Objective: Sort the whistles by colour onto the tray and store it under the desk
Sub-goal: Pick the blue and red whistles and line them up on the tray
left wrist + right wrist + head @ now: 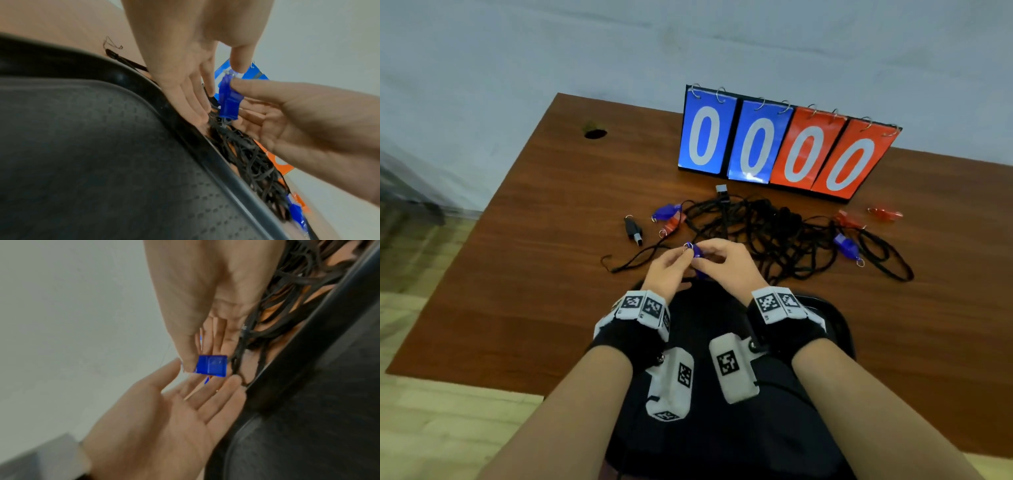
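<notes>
A translucent blue whistle is held up between both hands over the far rim of the black tray. My left hand pinches its metal ring with thumb and forefinger, the other fingers straight. My right hand pinches the whistle body. On the desk lie a blue whistle beside a red one, another blue whistle, two red whistles and a black one. In the right wrist view the whistle shows end-on.
A tangle of black lanyards spreads across the brown desk behind the hands, some still tied to whistles. A blue and red flip scoreboard stands at the back. A cable hole sits far left. The tray's textured floor is bare where seen.
</notes>
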{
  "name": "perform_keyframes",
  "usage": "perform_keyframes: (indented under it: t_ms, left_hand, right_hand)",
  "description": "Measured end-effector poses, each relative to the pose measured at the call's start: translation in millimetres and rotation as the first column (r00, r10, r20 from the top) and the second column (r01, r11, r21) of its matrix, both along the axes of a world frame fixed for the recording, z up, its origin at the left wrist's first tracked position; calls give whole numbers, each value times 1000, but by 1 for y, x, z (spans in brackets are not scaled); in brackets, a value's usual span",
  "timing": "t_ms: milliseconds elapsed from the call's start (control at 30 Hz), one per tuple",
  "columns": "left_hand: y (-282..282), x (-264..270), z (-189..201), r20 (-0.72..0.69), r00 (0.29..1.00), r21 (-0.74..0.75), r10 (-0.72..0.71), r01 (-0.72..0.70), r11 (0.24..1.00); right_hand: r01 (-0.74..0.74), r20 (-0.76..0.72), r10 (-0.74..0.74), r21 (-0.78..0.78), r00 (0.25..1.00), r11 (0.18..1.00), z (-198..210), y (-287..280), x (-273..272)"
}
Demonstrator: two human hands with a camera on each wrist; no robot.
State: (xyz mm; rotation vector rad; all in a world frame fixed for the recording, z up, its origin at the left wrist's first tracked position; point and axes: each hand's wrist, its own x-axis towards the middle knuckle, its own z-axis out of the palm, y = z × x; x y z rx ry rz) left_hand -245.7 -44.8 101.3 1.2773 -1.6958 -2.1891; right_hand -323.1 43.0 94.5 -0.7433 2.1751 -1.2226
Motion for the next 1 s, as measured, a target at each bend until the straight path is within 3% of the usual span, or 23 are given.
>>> perform_keyframes:
  t_ms: [67,133,200,333,433,567,767,867,1000]
  left_hand:
    - [-2,-3,4,-44,999,94,-14,18,995]
    - [-9,-3,5,-67,997,71,-28,33,997]
    - [-21,0,3,-68,998,15,-16,17,1000]
    - [-50,2,-1,-37,999,-70,24,-26,997]
    - [-67,-4,2,-31,999,-115,33,-37,993]
    - [-81,-11,-3,-38,998,-84,43,-46,995]
    - [-91,-7,-19,12,1000,-31,11,-10,999]
    - [-92,-5,-25,6,999,6,41,-41,999]
    - [-87,-7,-24,-45,993,59,110,-107,992]
  right_hand:
    - [-34,-9,34,-33,999,999,4,-5,4]
    - [-44,-6,43,-39,999,998,6,-12,5]
    - [38,15,-38,-42,999,998,7,-21,4]
    - [132,-215,-116,61,970,989,8,-47,-8]
    - [77,-370,3,203,929,976,6,-73,-21]
    - [-15,-430,228,445,874,896,-7,-103,-31]
    - [60,-468,282,593,838,803,-21,-119,-29]
    - [80,-471,259,587,843,805,-21,-119,-28]
    - [137,-485,82,399,870,906,-9,-106,-25]
